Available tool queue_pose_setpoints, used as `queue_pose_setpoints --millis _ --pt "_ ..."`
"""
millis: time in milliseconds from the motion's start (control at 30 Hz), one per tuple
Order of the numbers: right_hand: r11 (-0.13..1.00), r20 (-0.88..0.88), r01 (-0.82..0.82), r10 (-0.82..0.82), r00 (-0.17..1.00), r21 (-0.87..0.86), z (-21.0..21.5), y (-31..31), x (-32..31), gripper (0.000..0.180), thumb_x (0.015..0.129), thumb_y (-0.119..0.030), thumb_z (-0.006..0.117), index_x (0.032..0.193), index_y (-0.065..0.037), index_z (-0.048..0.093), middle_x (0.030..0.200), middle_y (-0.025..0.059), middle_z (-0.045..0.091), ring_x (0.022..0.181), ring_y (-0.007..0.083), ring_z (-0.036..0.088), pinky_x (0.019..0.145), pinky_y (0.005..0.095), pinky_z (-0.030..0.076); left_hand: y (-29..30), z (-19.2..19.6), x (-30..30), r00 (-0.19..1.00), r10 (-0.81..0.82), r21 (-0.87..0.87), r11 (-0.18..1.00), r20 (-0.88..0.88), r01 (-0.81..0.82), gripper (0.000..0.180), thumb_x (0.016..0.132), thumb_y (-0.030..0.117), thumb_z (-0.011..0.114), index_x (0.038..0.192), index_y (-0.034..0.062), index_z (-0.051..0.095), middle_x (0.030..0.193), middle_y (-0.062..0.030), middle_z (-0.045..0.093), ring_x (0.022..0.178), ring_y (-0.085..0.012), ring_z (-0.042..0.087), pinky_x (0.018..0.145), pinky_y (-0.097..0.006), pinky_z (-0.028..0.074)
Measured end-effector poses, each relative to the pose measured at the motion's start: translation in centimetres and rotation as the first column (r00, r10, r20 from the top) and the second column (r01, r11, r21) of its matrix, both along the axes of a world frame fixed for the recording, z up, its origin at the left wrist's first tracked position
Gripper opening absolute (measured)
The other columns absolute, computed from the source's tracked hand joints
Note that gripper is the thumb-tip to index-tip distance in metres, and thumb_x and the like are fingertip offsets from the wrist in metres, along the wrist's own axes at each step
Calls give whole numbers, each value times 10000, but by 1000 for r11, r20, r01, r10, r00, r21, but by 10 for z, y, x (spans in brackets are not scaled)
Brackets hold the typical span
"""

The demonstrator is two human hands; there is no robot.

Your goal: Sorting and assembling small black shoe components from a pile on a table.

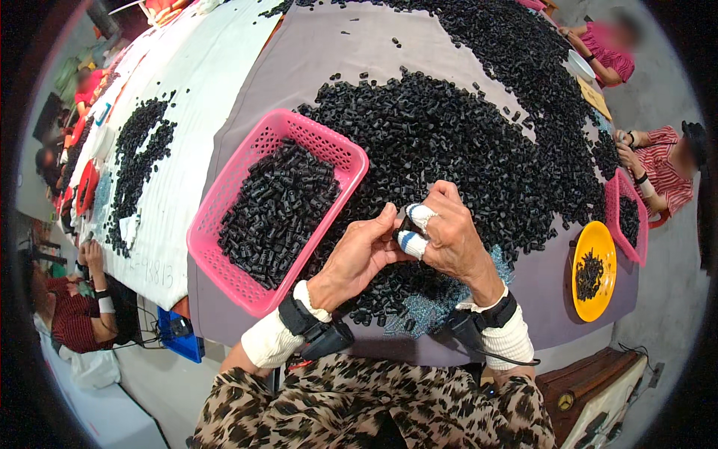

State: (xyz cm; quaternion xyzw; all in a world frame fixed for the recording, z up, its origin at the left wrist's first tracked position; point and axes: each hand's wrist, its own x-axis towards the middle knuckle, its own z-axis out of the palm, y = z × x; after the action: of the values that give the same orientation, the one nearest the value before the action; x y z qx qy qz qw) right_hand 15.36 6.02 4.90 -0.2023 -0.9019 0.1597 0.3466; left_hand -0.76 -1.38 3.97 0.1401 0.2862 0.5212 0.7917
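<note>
Near the front of the table, my left hand (357, 253) and my right hand (458, 238) meet over a heap of small black plastic parts (419, 135). Pinched between them is one small black plastic part (404, 226), mostly hidden by the fingers. White finger covers with blue stripes wrap the right thumb and forefinger. To the left of my hands stands a pink plastic basket (200, 238), partly filled with the same kind of black parts. Tiny clear-blue pieces (428, 307) lie beneath my wrists.
A yellow plate (609, 258) with black scraps sits at the right, beside another pink basket (619, 196). Co-workers (669, 165) sit along the right and left edges. More black parts (138, 161) lie on the white cloth (191, 142) at left.
</note>
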Motion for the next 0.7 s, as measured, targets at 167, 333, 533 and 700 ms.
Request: queue_pose_setpoints --millis 167,333,533,700 --pt "999 74 -28 26 997 27 10 3 -1 209 699 -177 711 784 -33 585 679 91 536 720 285 552 793 430 385 -2 -3 -2 949 29 121 993 -315 10 233 963 235 532 997 28 634 943 -31 626 883 -132 607 829 -351 525" --pt "978 16 205 -204 979 -50 21 28 32 199 728 -164 719 836 -19 635 769 115 626 763 291 592 758 392 418 -10 8 -17 911 331 154 941 -247 -300 315 974 240 512 1124 -32 561 984 -140 640 902 -255 646 833 -390 541" --pt "941 317 339 -325 891 12 -19 26 71 92 683 -24 652 766 -24 613 730 99 529 758 294 496 726 388 382 -26 4 -73 783 619 82 785 -69 -614 405 1001 370 438 1057 -6 578 864 -96 653 783 -197 644 746 -347 550" --pt "925 396 328 -379 837 191 -48 27 60 98 639 -9 625 736 -19 632 822 103 552 874 278 486 779 389 379 -27 7 -54 869 463 63 886 -174 -459 388 999 356 451 1073 0 588 848 -80 653 750 -182 643 696 -321 554"
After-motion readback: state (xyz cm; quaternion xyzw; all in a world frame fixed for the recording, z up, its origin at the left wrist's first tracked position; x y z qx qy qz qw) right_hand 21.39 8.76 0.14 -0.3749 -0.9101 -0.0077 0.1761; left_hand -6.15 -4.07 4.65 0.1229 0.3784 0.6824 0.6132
